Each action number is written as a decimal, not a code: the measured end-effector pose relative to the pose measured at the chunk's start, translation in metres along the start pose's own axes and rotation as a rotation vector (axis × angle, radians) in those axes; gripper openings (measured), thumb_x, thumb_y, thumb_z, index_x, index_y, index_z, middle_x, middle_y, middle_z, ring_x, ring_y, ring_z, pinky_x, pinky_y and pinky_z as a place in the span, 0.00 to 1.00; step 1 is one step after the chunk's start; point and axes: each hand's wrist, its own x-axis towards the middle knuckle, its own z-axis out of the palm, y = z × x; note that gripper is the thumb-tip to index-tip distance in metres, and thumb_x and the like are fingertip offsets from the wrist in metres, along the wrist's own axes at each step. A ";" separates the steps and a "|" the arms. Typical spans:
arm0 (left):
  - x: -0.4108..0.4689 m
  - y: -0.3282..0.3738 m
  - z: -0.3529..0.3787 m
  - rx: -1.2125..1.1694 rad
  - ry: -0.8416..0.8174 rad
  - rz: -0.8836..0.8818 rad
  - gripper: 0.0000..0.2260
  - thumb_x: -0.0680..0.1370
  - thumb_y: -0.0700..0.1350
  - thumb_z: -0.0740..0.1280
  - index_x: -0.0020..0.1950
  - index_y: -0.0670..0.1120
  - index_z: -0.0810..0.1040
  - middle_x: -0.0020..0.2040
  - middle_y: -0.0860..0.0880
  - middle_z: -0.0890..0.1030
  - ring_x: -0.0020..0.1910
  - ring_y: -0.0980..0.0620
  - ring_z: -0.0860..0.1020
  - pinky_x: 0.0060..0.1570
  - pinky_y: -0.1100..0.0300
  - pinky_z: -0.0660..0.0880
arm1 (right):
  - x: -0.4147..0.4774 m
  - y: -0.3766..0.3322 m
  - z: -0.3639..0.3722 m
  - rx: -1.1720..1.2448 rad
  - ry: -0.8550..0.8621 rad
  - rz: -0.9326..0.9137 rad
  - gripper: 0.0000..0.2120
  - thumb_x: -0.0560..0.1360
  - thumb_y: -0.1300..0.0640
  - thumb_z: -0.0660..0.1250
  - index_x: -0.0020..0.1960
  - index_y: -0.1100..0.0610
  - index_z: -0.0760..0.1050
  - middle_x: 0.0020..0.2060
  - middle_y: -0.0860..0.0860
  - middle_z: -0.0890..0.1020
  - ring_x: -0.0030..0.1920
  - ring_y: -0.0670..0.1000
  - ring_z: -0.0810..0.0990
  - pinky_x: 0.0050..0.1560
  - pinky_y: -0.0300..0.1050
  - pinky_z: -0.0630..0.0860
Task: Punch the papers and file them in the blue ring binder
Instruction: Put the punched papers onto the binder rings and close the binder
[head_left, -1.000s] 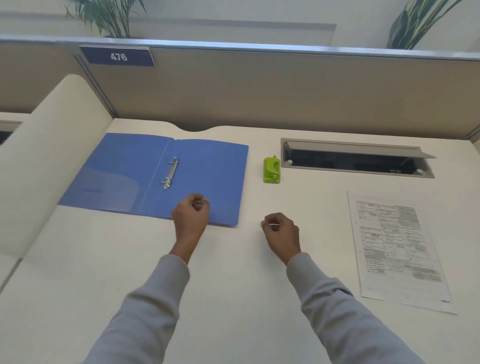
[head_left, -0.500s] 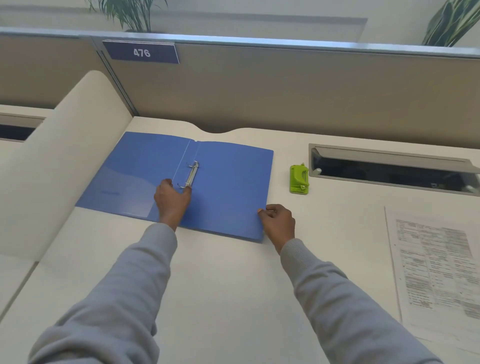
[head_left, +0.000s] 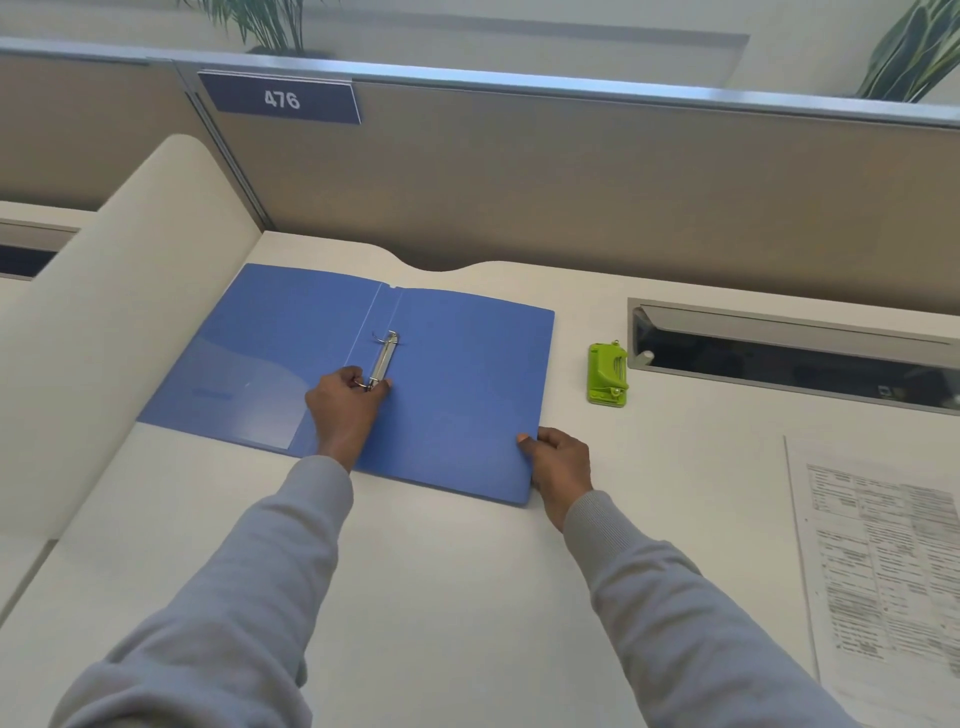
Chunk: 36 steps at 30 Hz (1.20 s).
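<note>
Head view: the blue ring binder (head_left: 457, 395) is laid open and flat on the desk (head_left: 441, 571), covers spread, so that the ring mechanism (head_left: 383, 358) at its spine is exposed for filing. The near ring of that mechanism is pinched between the thumb and curled fingers of the left hand (head_left: 345, 410), a narrow hold judged to be meant for prising the rings apart. The binder's near right corner is gripped by the right hand (head_left: 561, 462), thumb laid on the cover, probably so that sliding is prevented while the rings are worked. Just right of the binder a green hole punch (head_left: 607, 374) is set, untouched. The papers (head_left: 883, 571) are left well to the binder's right, not yet filed; whether they are punched cannot be told.
</note>
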 end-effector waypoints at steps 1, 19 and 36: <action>0.002 -0.002 0.000 -0.005 0.005 -0.006 0.20 0.71 0.50 0.79 0.58 0.42 0.84 0.42 0.48 0.82 0.48 0.43 0.81 0.53 0.58 0.74 | 0.000 0.000 0.000 0.016 -0.012 0.011 0.02 0.73 0.57 0.75 0.46 0.52 0.84 0.49 0.51 0.88 0.52 0.58 0.87 0.58 0.60 0.83; -0.031 -0.011 -0.006 0.001 -0.037 0.068 0.22 0.70 0.54 0.81 0.57 0.41 0.84 0.41 0.50 0.84 0.43 0.51 0.81 0.50 0.67 0.73 | -0.013 0.002 -0.026 0.198 -0.192 0.068 0.15 0.78 0.63 0.71 0.64 0.60 0.79 0.59 0.57 0.86 0.58 0.63 0.85 0.60 0.62 0.81; -0.004 -0.028 -0.079 -0.560 0.610 -0.855 0.35 0.74 0.52 0.70 0.76 0.42 0.59 0.77 0.42 0.62 0.74 0.39 0.65 0.70 0.51 0.65 | -0.017 -0.002 -0.027 0.147 -0.198 0.078 0.14 0.79 0.65 0.70 0.63 0.57 0.78 0.61 0.56 0.84 0.54 0.60 0.85 0.58 0.60 0.82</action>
